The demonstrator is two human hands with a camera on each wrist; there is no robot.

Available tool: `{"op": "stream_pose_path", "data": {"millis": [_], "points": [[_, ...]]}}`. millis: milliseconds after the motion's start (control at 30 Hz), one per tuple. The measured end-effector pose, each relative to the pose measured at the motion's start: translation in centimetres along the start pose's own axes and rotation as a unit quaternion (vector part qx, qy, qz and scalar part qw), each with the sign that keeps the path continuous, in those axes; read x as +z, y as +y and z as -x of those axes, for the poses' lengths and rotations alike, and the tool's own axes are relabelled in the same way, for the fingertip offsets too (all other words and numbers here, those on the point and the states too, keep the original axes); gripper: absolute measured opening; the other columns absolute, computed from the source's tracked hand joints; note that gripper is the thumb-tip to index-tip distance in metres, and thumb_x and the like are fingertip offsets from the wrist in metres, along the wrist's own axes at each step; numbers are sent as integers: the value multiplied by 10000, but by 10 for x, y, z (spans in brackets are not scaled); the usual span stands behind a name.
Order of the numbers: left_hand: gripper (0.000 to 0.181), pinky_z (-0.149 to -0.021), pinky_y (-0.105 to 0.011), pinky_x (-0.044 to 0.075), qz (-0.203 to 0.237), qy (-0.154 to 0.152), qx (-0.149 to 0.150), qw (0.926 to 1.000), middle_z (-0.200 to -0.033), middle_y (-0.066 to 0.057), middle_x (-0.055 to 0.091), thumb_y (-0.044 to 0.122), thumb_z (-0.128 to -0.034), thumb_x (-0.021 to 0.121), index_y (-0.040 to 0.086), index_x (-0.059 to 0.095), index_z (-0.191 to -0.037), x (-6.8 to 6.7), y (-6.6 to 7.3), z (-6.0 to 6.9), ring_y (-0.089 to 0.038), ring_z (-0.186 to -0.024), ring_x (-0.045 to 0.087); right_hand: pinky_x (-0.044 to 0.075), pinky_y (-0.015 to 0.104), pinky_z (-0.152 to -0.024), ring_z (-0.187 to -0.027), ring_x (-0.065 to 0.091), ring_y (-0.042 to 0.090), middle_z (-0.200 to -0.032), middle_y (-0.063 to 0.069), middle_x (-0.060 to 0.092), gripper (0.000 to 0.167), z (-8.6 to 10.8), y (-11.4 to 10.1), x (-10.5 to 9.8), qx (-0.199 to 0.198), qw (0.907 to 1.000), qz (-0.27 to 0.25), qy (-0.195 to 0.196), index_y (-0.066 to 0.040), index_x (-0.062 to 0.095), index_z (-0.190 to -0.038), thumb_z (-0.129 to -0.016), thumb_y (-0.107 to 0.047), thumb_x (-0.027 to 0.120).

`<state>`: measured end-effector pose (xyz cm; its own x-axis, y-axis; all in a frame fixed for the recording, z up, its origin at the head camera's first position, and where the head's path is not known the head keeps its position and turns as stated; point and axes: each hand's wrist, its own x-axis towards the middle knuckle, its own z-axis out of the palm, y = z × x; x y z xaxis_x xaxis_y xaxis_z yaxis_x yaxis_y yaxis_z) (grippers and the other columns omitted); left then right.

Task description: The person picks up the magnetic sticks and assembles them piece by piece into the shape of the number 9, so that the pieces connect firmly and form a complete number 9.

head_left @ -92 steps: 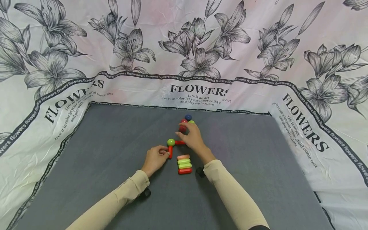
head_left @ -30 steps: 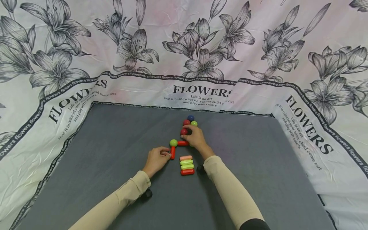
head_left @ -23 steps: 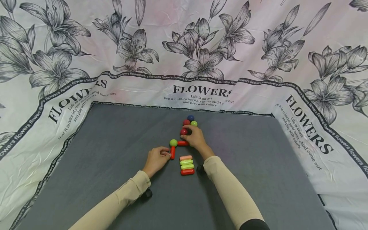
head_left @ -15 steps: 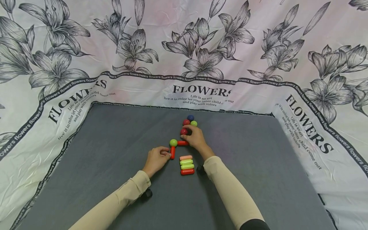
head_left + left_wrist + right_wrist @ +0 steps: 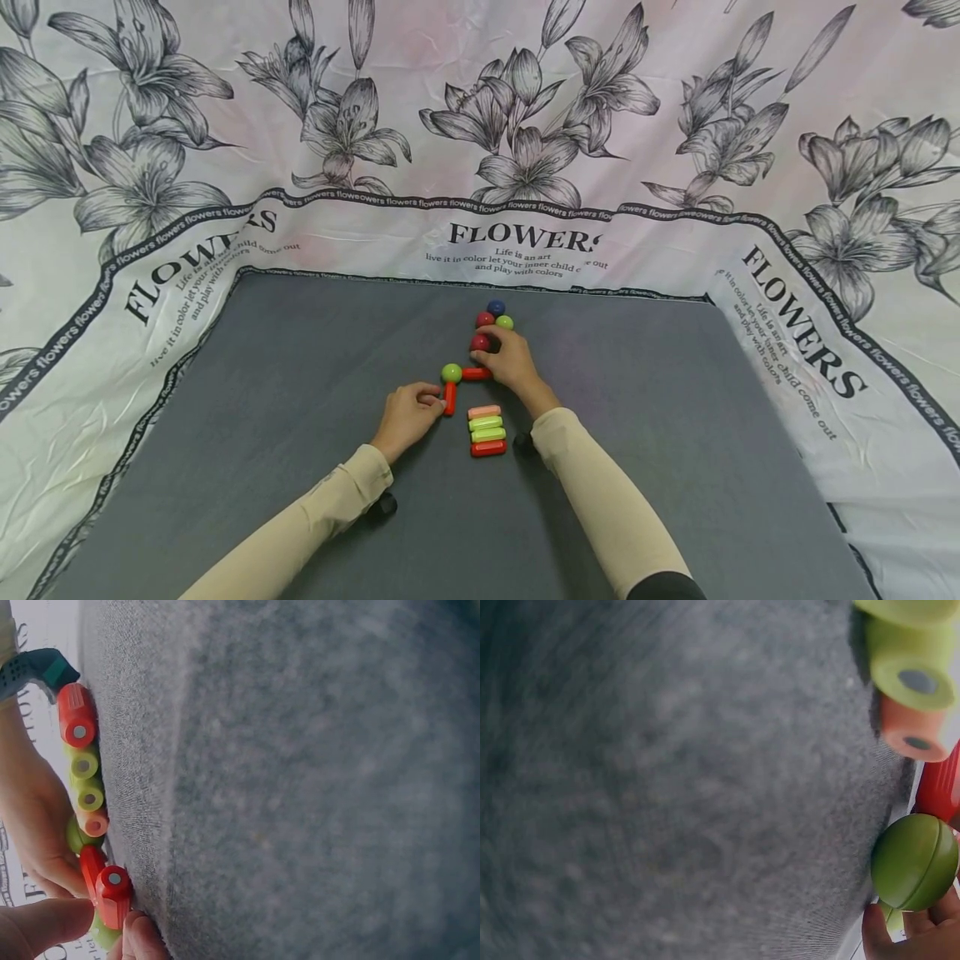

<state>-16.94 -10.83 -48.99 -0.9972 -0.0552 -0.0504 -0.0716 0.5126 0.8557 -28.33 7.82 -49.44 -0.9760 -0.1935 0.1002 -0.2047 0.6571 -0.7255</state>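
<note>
In the head view my left hand [image 5: 408, 417] pinches the near red rod [image 5: 450, 398], whose far end meets a green ball [image 5: 451, 372]. The left wrist view shows this red rod [image 5: 113, 896] between thumb and finger. My right hand [image 5: 513, 360] has thumb and index finger around a dark red ball [image 5: 479, 342], above the right end of a second red rod [image 5: 476, 374]. The right wrist view shows a green ball [image 5: 915, 862] close in front of the right hand [image 5: 922, 934], at a red rod's end; from above the hand hides it.
Between the forearms lie several rods side by side: salmon [image 5: 483, 412], yellow-green [image 5: 487, 435] and red [image 5: 488, 448]. Beyond the right hand sit a blue ball [image 5: 496, 307], another red ball [image 5: 485, 319] and a green ball [image 5: 504, 322]. Floral cloth [image 5: 525, 250] borders the grey surface [image 5: 300, 350].
Since the earliest frame, my right thumb and fingers have closed in around the red ball, which sits slightly nearer. The left hand keeps its pinch. The head view has shifted a little.
</note>
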Motion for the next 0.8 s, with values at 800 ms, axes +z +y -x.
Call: {"op": "stream_pose_path", "data": {"millis": [800], "points": [[386,-783,-395,607,-16,-414,338,9986,-975,-143,746,38,-858,726,19,668,-1238,-3,4,-5,-230,-841,735,496,489,-1034,-1204,617,296,-1273,75,692,460,42,-24,-18,-781,9969,-45,25,-100,665,-1300,-875,-220,793]]}}
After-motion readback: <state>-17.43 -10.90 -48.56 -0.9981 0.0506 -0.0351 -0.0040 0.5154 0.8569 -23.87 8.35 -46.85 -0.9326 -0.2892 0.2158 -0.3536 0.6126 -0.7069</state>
